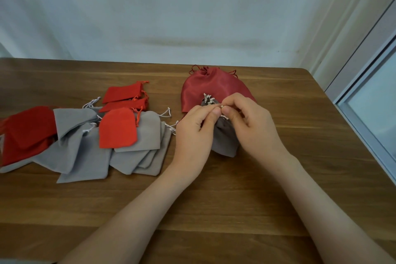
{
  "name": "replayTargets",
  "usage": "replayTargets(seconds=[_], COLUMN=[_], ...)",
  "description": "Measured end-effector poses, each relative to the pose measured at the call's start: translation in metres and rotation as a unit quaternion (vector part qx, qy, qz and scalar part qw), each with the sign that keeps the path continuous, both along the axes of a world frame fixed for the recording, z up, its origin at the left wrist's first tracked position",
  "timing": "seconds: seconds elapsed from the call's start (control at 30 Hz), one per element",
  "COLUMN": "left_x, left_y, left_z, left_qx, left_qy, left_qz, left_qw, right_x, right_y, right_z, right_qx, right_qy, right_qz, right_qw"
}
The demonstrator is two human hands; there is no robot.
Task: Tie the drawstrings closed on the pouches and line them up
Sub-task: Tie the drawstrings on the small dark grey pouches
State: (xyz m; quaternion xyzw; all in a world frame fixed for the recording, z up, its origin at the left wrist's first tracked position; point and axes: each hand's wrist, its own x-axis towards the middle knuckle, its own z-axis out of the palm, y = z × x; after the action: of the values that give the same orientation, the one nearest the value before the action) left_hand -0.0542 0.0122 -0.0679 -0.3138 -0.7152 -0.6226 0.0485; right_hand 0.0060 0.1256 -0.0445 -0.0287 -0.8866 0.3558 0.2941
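Both hands work at mid-table, right of centre. The left hand (194,133) has thumb and forefinger curled, pinching a white drawstring (207,98). The right hand (255,124) pinches the same cord from the other side, fingertips almost meeting the left's.

We note the cord belongs to a dark grey pouch (226,141) lying between and under the hands, its mouth gathered and pointing away from the person. Whether a knot is formed, we cannot tell.

Just behind it lies a large, shiny dark red pouch (214,83), its neck cinched at the far end; the grey pouch overlaps its near edge.

To the left is a loose heap of light grey pouches (85,152), overlapping each other, mouths flat and open. Bright red pouches are mixed in: one on top of the heap (117,128), two behind it (123,92), more at the far left (27,126).

All of it sits on a wooden table (214,199).
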Motion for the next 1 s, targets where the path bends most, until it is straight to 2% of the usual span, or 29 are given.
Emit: replayTargets(seconds=[0.07,0.17,0.23,0.4,0.7,0.87,1.0], left_x=[0.0,0.0,0.001,0.0,0.001,0.002,0.002], left_y=[0.0,0.0,0.0,-0.002,-0.004,-0.005,-0.005], left_z=[0.003,0.009,0.012,0.013,0.009,0.008,0.009], left_qx=[0.039,0.09,0.082,0.065,0.023,0.031,0.049], left_qy=[-0.105,-0.265,-0.303,-0.3,-0.233,-0.153,-0.136], left_qz=[-0.048,-0.098,-0.118,-0.143,-0.098,-0.051,-0.037], left_qw=[0.993,0.955,0.942,0.941,0.967,0.987,0.989], right_x=[-0.002,-0.002,-0.001,0.0,0.003,0.006,0.005], right_y=[0.002,0.005,0.007,0.008,0.002,-0.006,-0.006], right_z=[-0.002,-0.002,-0.002,0.0,0.0,0.008,0.011], right_qx=[0.056,0.102,0.105,0.077,0.046,-0.112,-0.212], right_qy=[0.03,0.055,0.059,0.058,0.039,-0.029,-0.098], right_qz=[-0.006,-0.018,-0.029,-0.039,-0.035,-0.002,0.018], right_qw=[0.998,0.993,0.992,0.995,0.998,0.993,0.972])
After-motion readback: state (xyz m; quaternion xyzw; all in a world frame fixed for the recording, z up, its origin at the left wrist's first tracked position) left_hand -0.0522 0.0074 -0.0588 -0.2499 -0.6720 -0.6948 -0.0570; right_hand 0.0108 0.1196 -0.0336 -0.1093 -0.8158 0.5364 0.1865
